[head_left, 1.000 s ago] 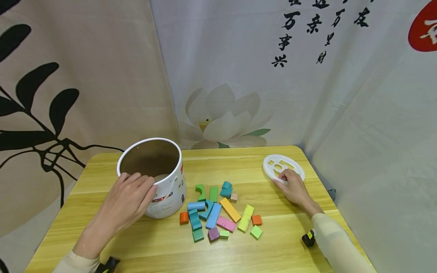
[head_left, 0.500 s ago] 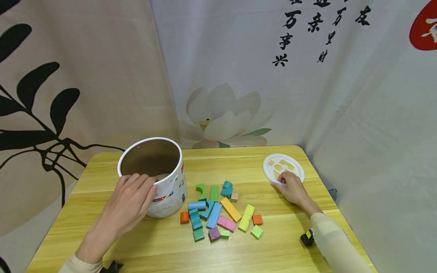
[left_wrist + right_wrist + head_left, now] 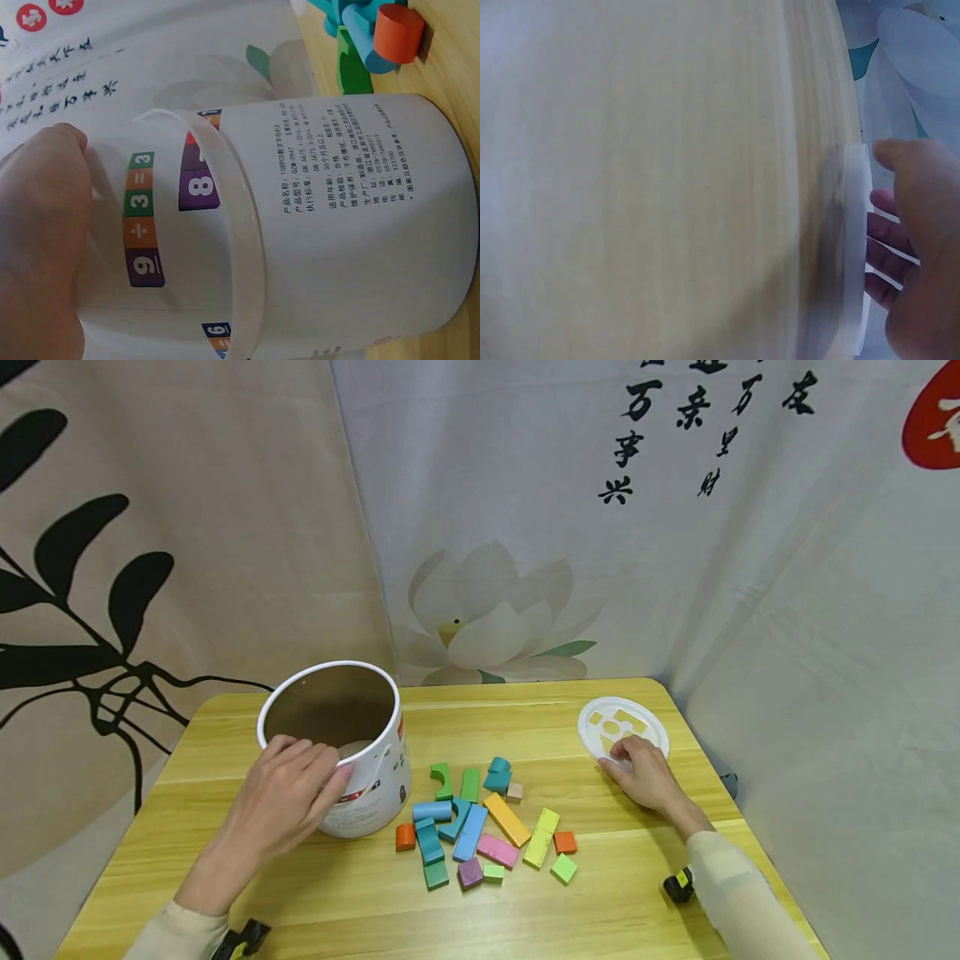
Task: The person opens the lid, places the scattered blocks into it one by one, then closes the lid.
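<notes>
A white bucket with printed sides stands upright on the table, its top uncovered. My left hand grips its near rim, fingers over the edge and thumb outside. In the left wrist view, part of the left hand shows beside the rim, and the bucket's pale plastic handle hangs against the wall. At the far right lies a round white lid with shaped cutouts. My right hand rests on its near part. In the right wrist view, loosely bent fingertips touch the lid's top, the thumb near its edge.
Several coloured building blocks lie spread between the hands, among them a yellow block, an orange block, a pink block and a purple block. The wooden table ends at a printed cloth backdrop.
Both hands stay nearly still on the bucket rim and the lid. The left thumb shifts slightly along the bucket's outside. Bucket, lid and blocks keep their places.
</notes>
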Available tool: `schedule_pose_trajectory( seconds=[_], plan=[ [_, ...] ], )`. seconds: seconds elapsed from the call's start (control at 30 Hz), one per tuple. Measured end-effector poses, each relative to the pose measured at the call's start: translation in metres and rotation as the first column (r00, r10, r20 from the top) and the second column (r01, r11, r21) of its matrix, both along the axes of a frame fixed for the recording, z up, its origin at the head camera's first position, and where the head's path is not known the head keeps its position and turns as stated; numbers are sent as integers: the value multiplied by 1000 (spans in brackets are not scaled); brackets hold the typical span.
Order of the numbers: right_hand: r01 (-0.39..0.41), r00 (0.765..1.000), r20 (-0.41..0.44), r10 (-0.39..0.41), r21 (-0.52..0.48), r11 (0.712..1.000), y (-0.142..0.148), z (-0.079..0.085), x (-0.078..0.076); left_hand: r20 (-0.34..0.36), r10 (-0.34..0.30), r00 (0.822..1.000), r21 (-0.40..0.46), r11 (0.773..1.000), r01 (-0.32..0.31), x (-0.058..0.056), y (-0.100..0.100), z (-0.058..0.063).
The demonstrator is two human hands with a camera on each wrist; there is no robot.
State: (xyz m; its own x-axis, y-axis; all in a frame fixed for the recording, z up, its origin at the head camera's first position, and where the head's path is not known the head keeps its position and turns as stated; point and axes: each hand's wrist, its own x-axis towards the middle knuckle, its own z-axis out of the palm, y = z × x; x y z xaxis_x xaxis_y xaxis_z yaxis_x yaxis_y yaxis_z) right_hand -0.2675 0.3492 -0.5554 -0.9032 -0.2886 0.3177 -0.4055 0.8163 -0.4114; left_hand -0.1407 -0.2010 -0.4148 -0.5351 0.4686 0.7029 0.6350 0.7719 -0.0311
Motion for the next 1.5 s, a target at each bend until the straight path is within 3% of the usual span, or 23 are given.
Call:
schedule_pose_trajectory(
  seconds=[0.23, 0.43, 0.63, 0.83, 1.3, 1.5],
  plan=[
    [-56, 998, -31, 55, -19, 998, -10, 11, 8, -49, 4, 999, 10, 1000, -3, -3, 0, -3],
    [-121, 992, -25, 121, 7, 993, -25, 20, 14, -88, -1, 996, 31, 1000, 4, -2, 4, 3],
    [-202, 979, -7, 203, 75, 977, -42, 29, 26, -89, 9, 996, 38, 999, -6, -2, 5, 5],
    [-279, 960, -1, 280, 107, 954, -60, 32, 36, -74, 22, 997, 35, 999, -20, -5, 2, -1],
    [-404, 914, 25, 405, 162, 900, -122, 34, 31, -59, 38, 998, 36, 999, -36, -8, 1, -6],
    [-414, 910, 47, 413, 180, 892, -143, 30, 28, -60, 43, 997, 37, 998, -41, -8, 1, -7]
  ],
)
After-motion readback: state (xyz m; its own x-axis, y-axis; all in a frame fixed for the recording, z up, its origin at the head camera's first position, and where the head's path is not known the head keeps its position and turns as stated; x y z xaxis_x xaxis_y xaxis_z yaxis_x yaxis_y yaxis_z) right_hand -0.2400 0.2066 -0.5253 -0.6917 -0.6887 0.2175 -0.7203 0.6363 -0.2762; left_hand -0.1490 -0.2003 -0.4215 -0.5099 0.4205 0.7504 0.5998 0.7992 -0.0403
